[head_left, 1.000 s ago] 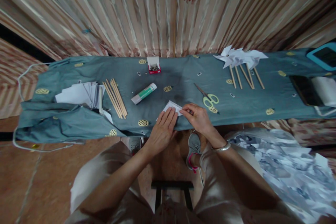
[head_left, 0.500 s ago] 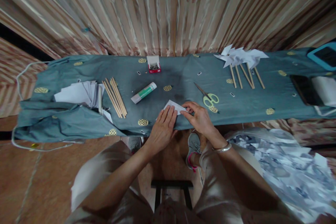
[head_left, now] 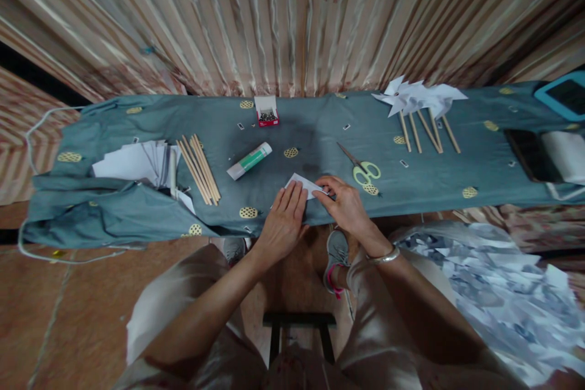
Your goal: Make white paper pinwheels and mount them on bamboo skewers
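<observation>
A small folded white paper (head_left: 302, 183) lies on the grey-green cloth (head_left: 292, 134) near the table's front edge. My left hand (head_left: 283, 219) rests flat on the paper's left part, fingers stretched out together. My right hand (head_left: 346, 202) presses on the paper's right edge with curled fingertips. A silver bangle (head_left: 382, 256) circles my right wrist. Yellow-handled scissors (head_left: 362, 167) lie just right of my right hand.
A glue stick (head_left: 250, 161), a bundle of wooden sticks (head_left: 199, 169), a stack of white paper (head_left: 134, 163) and a small red box of pins (head_left: 267, 113) lie to the left. Finished paper pinwheels (head_left: 418, 100) lie back right. Paper scraps (head_left: 493, 292) cover the floor.
Both hands have stayed on the folded paper, with only slight shifts of the fingers along its edge. Nothing else has moved.
</observation>
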`<state>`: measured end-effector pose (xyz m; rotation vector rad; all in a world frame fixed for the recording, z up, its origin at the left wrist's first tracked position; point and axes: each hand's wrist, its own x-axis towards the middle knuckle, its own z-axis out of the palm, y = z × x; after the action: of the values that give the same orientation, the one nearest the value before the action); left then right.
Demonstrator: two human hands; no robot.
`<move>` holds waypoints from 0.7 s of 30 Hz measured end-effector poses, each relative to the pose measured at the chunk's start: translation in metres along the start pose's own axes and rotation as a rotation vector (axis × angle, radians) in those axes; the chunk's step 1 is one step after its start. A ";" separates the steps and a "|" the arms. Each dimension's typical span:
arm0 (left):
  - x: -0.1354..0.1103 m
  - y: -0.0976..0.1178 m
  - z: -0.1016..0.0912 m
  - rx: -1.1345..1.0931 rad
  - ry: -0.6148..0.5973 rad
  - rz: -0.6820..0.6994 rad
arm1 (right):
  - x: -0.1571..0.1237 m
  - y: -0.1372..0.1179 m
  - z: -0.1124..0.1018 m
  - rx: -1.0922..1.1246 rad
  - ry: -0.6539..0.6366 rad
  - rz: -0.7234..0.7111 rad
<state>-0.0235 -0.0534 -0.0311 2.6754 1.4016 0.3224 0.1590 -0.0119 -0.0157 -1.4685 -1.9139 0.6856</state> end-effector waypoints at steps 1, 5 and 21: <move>0.000 0.000 -0.001 -0.002 -0.004 -0.002 | 0.000 0.000 0.000 -0.003 -0.001 0.003; 0.001 0.001 -0.001 0.001 -0.017 -0.001 | -0.001 -0.001 0.000 0.000 0.008 0.005; 0.003 0.000 0.000 0.022 -0.036 0.003 | -0.004 -0.001 0.017 -0.147 0.115 -0.074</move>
<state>-0.0217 -0.0509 -0.0305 2.6871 1.3995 0.2590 0.1460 -0.0164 -0.0268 -1.4840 -1.9525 0.4252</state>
